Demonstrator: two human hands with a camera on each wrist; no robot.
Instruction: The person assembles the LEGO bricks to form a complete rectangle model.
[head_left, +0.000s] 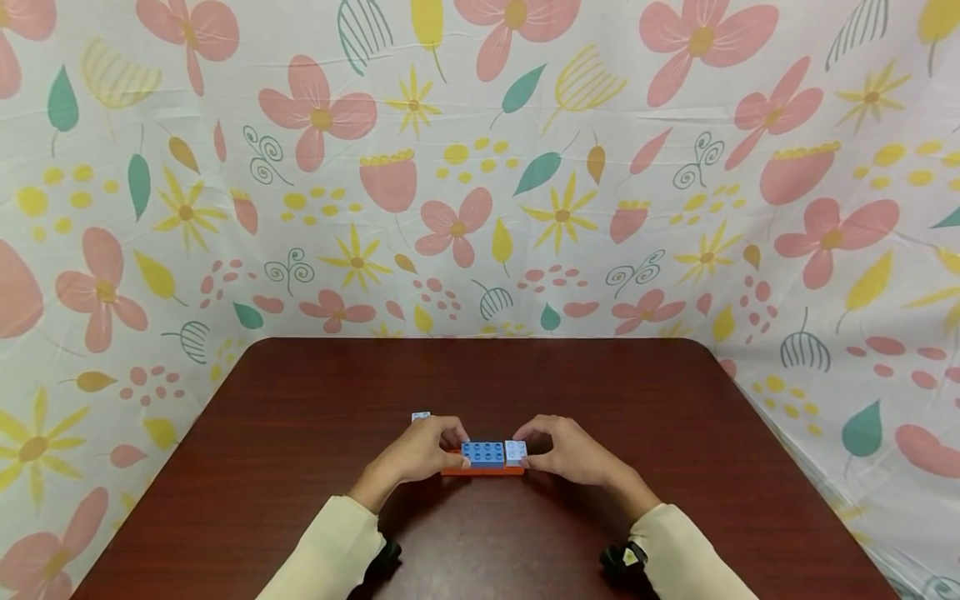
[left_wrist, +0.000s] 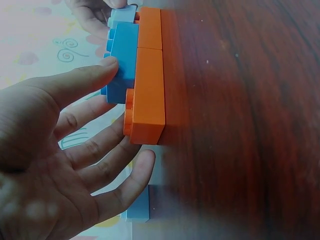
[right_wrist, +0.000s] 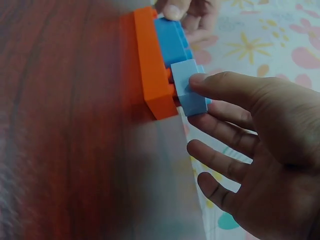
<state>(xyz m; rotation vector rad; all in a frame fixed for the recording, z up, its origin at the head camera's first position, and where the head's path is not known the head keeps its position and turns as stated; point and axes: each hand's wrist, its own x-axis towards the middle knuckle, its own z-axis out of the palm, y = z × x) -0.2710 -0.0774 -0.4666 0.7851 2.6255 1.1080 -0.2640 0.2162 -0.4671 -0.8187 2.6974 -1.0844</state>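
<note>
Nearest, the forearms are covered by cream sleeves [head_left: 326,546], and black devices [head_left: 618,560] are worn near the cuffs. Beyond them, on the dark reddish-brown wood-grain tabletop [head_left: 480,533], a low row is formed by two orange toy building bricks [left_wrist: 149,90] set end to end, the seam between them being shown by the left wrist view. On this row a blue eight-stud building brick [head_left: 482,454] is seated, with some orange studs left exposed at its left end. The blue brick is pinched by the left hand [head_left: 422,450], thumb on its near side, while the lower fingers are spread loosely past the end of the row.

Just to the right, a light-blue four-stud building brick [head_left: 515,452] is pinched between thumb and fingertip by the right hand [head_left: 573,450], its remaining fingers held apart. It is poised over the right end of the row, and orange studs can be seen in the gap beneath it. Farther back, beyond the left hand, a second light-blue brick [head_left: 421,415] is partly hidden. The tabletop's far edge is backed by a white floral cloth [head_left: 457,125], printed in pink, yellow and green.
</note>
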